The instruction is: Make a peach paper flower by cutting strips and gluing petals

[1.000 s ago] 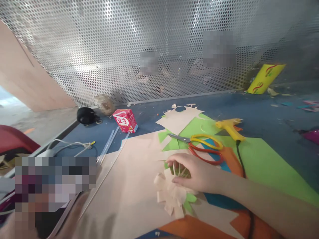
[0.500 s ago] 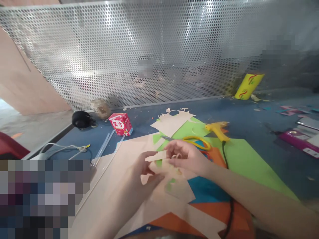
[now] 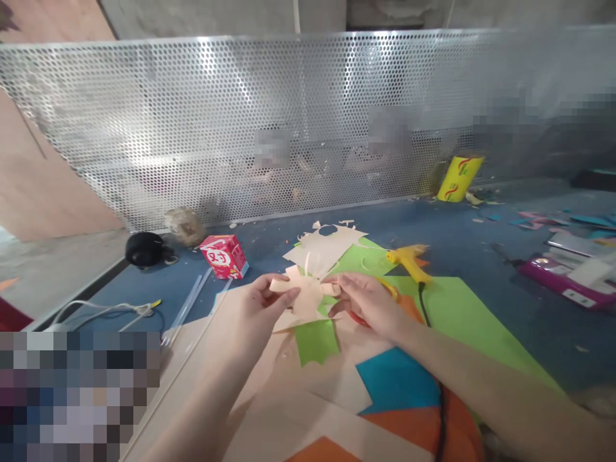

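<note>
A cream paper cutout (image 3: 307, 296) with strips sticking out from its middle is held up between both hands. My left hand (image 3: 269, 308) pinches a strip at its left side between thumb and fingers. On the right, my right hand (image 3: 363, 301) has its fingertips closed on a curled strip of the same cutout. Below the cutout lies a green paper piece (image 3: 317, 341) with a jagged lower edge. Under my hands are cream sheets (image 3: 269, 410). Yellow-handled scissors (image 3: 389, 289) are mostly hidden behind my right hand.
A yellow glue gun (image 3: 408, 262) trails a black cord past my right forearm. Green (image 3: 462, 321), blue (image 3: 399, 382) and orange sheets lie around. A red box (image 3: 224, 256), clear sticks (image 3: 187, 307) and a perforated metal screen (image 3: 240, 128) stand farther off; a purple case (image 3: 568, 282) is at right.
The cutout has been raised and turned to face me, its strips now spread. Both hands have moved up, my left fingers closing on its left strip. The view has tilted up slightly.
</note>
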Available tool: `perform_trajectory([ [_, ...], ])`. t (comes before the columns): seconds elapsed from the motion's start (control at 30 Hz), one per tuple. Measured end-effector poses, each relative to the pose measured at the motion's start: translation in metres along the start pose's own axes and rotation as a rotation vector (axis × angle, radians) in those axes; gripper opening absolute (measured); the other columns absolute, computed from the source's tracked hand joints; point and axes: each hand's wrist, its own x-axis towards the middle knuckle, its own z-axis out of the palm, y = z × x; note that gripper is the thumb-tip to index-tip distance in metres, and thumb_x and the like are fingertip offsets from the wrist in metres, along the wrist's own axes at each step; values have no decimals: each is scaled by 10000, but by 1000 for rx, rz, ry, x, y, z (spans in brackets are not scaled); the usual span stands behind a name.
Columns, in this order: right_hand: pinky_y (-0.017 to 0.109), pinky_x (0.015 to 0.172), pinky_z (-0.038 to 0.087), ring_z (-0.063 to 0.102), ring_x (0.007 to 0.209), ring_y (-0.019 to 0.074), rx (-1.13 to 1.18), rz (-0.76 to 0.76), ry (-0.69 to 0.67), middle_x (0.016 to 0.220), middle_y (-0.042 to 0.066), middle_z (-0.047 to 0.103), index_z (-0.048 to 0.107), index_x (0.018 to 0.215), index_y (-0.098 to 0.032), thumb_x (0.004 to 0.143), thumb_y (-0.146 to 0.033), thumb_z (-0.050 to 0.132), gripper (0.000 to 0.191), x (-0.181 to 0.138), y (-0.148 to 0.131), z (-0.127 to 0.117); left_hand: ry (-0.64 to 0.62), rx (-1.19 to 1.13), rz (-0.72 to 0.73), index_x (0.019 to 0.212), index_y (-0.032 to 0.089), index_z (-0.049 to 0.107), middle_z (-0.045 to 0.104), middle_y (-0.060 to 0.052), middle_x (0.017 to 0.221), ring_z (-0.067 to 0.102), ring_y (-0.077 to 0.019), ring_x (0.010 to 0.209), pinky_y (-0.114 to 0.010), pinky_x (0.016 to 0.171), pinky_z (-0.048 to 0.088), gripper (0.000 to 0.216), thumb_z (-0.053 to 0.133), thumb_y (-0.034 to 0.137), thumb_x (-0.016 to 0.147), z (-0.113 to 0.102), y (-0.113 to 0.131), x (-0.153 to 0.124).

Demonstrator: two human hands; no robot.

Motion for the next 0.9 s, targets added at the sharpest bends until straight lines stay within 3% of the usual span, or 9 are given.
perform_trajectory([
  [0.1,244,642,542,615,671,106,-116,6,-13,824,26,657,665,881,-179,746,-436,632,292,-1,-3,1,44,73,-41,842,167,580,656,12,587,619,-149,611,-259,620,461,240,667,331,689,0,-2,-1],
  [0.2,259,629,551,615,624,106,-241,20,62,821,31,682,669,856,-166,723,-377,666,249,0,-3,1,49,132,-52,803,157,635,684,-38,641,633,-193,634,-289,593,475,238,668,354,674,-1,1,-5],
  [0.47,248,588,541,625,571,100,-251,25,108,821,37,694,687,824,-170,747,-359,633,211,1,1,-2,50,157,-35,804,151,653,665,-33,640,617,-183,600,-260,533,453,238,656,340,659,-2,2,-5],
  [0.67,244,605,517,639,694,136,-387,-23,125,792,31,694,687,807,-185,776,-361,599,199,0,-2,-3,-87,304,29,859,204,678,637,11,566,579,-163,530,-214,445,376,270,680,259,595,-11,9,-9],
  [0.9,260,623,499,630,690,150,-435,-27,52,753,31,684,666,786,-179,783,-387,591,222,0,-1,-6,-204,269,-90,799,199,681,620,7,518,590,-174,516,-233,461,402,205,661,324,638,-9,2,-9],
])
